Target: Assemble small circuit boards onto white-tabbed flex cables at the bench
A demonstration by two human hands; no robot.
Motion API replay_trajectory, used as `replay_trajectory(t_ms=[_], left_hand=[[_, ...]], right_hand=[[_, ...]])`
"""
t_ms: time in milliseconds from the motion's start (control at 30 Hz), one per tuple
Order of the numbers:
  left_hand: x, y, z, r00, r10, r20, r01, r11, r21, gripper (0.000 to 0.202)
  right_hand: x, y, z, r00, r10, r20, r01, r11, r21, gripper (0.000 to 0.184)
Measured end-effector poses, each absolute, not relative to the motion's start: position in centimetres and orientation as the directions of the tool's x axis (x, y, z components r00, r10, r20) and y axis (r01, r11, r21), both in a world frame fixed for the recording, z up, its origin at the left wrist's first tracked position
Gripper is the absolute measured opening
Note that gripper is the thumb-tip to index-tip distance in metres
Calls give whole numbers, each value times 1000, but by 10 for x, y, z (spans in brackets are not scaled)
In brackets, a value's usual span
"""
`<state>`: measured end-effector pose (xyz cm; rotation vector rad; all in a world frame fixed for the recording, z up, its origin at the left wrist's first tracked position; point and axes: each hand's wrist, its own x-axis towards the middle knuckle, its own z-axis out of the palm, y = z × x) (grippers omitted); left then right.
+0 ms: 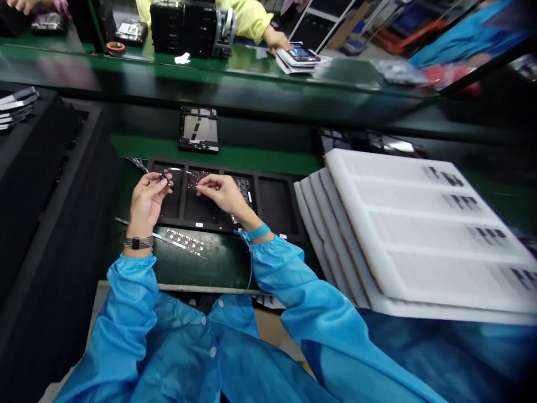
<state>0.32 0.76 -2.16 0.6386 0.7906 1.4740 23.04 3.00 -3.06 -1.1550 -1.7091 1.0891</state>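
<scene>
Black part is pinched in the left hand; the right hand is closed finger to thumb, on what I cannot tell. Handling looks under way, the part not yet set down; what remains is unclear. On the green table, nearest lies a strip of boards; beyond, below the hands, a dark tray; right, a foam stack; farther, a flat device, then a co-worker's yellow sleeve.

Electronics workshop, black tray with circuit boards on green workbench, stacked white foam holders right of the tray, co-worker's yellow sleeve far behind it, blue work coat before it
</scene>
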Motion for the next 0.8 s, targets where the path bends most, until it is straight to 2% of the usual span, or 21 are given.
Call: replay_trajectory(t_ms=[233, 400, 533, 800], left_hand=[[23, 4, -28, -89, 992, -93, -530, 32, 847, 31], [32, 0, -31, -71, 989, -132, -474, 83, 877, 31], [40, -5, -28, -65, 988, -141, -432, 100, 896, 38], [45, -6, -29, -49, 980, -193, -465, 148, 873, 35]], right_hand=[[227, 15, -25, -295, 944, 147, 259, 227, -939, 24], [225, 3, -22, -289, 938, 190, 236, 262, -936, 22], [221, -3, -24, -233, 947, 221, 233, 275, -933, 20], [216, -8, -25, -165, 963, 215, 175, 243, -954, 16]])
